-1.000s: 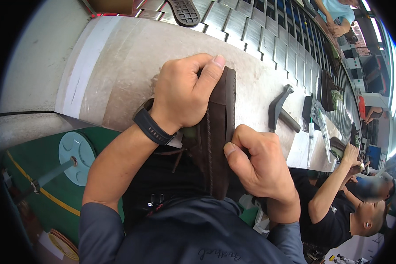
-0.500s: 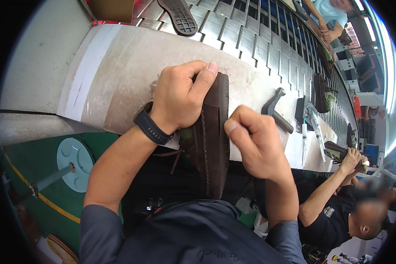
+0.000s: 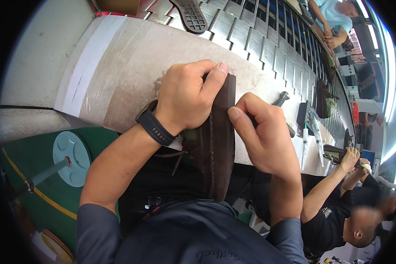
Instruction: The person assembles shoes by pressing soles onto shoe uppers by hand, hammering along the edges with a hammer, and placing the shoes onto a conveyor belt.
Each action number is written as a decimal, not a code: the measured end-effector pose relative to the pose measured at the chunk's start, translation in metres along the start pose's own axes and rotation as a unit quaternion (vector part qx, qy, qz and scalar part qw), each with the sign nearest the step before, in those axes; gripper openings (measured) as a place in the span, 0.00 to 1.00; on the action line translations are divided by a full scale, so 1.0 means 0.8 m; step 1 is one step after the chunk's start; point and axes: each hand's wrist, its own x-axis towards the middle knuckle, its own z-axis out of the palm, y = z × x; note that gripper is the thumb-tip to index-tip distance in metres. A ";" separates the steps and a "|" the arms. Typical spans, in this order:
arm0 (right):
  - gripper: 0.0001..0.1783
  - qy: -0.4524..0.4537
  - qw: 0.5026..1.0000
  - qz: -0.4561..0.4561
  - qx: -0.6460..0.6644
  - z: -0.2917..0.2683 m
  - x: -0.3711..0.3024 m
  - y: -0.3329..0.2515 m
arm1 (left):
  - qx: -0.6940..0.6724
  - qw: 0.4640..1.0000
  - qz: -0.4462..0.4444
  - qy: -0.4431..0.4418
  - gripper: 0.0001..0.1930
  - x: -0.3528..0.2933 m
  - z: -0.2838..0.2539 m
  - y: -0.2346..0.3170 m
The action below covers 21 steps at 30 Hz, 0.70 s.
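A dark brown shoe with stitching along its side is held lengthwise in front of me, partly over the bench edge and turned so its sole edge faces right. My left hand is closed round its far end, thumb on top. The shoe's laces hang on the left. Against the sole edge, my right hand is curled, its thumb and index finger pinched together at the shoe's side. Whatever those fingers may hold is hidden. Behind the right hand lies a hammer, partly covered.
Beyond the pale bench runs a metal slat conveyor with a shoe sole on it. Syringe-like tubes lie at the right. A co-worker handles a shoe beyond them. A light blue round stool stands left.
My right hand has moved slightly up along the sole edge and now covers more of the hammer. My left hand keeps its grip on the shoe. The whole view has shifted a little.
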 end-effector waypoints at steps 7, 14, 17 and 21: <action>0.12 0.088 0.983 -0.085 -0.135 0.015 0.004 0.018 | 0.089 0.996 -0.017 0.012 0.27 0.010 0.008 0.000; 0.04 0.269 0.947 -0.061 -0.164 -0.014 -0.012 0.110 | 0.147 0.988 -0.049 -0.002 0.30 0.012 0.010 0.001; 0.09 0.360 0.911 -0.057 -0.194 -0.008 -0.044 0.182 | 0.174 0.984 -0.041 -0.025 0.31 0.016 0.014 0.001; 0.22 0.349 0.908 -0.079 -0.217 -0.002 -0.076 0.194 | 0.197 0.976 -0.062 -0.068 0.32 0.016 0.009 0.007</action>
